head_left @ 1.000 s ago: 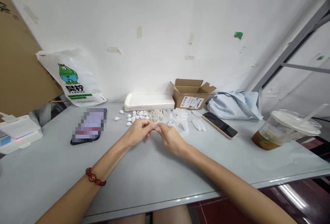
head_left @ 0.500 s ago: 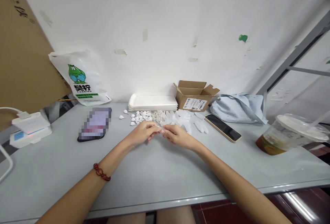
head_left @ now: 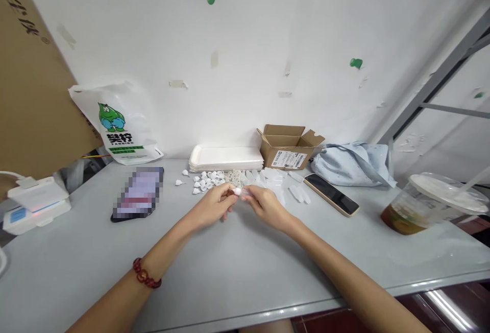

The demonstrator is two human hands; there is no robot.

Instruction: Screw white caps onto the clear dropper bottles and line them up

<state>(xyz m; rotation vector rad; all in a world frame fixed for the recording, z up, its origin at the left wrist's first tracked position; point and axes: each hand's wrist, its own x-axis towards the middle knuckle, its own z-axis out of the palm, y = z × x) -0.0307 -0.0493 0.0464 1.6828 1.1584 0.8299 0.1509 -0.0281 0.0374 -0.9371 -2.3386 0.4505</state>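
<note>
Just in front of the small parts, my two hands meet above the table (head_left: 214, 266). My left hand (head_left: 215, 203) is closed, thumb and fingertips pinching a small white cap (head_left: 237, 191). Closed round a small clear plastic tube (head_left: 244, 192) is my right hand (head_left: 268, 207); the tube's end meets the cap, and fingers hide much of both. Behind my left hand lies a pile of white pointed caps (head_left: 209, 180). Whitish loops (head_left: 235, 176) are heaped in the middle, with translucent tubes (head_left: 273, 176) to their right.
A stack of white trays (head_left: 225, 157) and an open cardboard box (head_left: 287, 150) stand by the wall. Phones lie left (head_left: 140, 192) and right (head_left: 332, 195). A drink cup (head_left: 413, 208), a blue cloth bag (head_left: 350, 164) and a white plastic bag (head_left: 118, 123) are around.
The white cap and clear tube between my fingers now show more plainly. My hands stay together in nearly the same place. The view has tilted slightly upward.
</note>
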